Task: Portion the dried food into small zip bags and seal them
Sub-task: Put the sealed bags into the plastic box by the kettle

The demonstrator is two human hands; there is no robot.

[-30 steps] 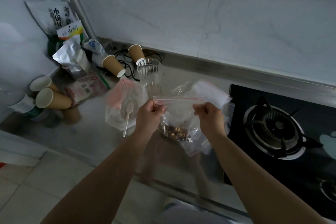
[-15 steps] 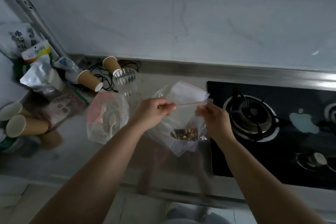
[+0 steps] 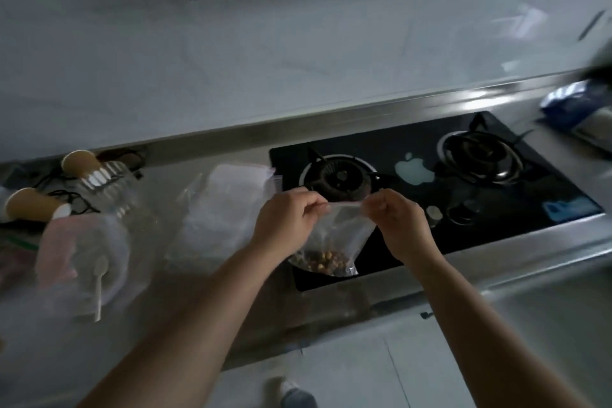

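Both hands have carried the zip bag [image 3: 334, 238] rightward since the earlier frames; it hangs over the front left corner of the black hob [image 3: 430, 209] now, not over the steel worktop [image 3: 172, 281]. View has swung right too.

Counts: one filled zip bag in hand, a loose stack of empty bags [image 3: 228, 209] on the worktop just left of the hob, one large clear bag [image 3: 82, 255] with one white spoon [image 3: 99, 281] on it near the left edge, two paper cups [image 3: 33, 205] lying at back left, one ribbed glass [image 3: 106, 189] beside them, two burners on the hob.

Left hand [image 3: 284, 222] pinches the bag's top strip at its left end, right hand [image 3: 397, 222] pinches the right end, strip stretched between them. Forearms reach in from the bottom, wrists bent down. Dried food [image 3: 323, 258] sits in the bag's bottom. Cannot tell if the seal is closed.
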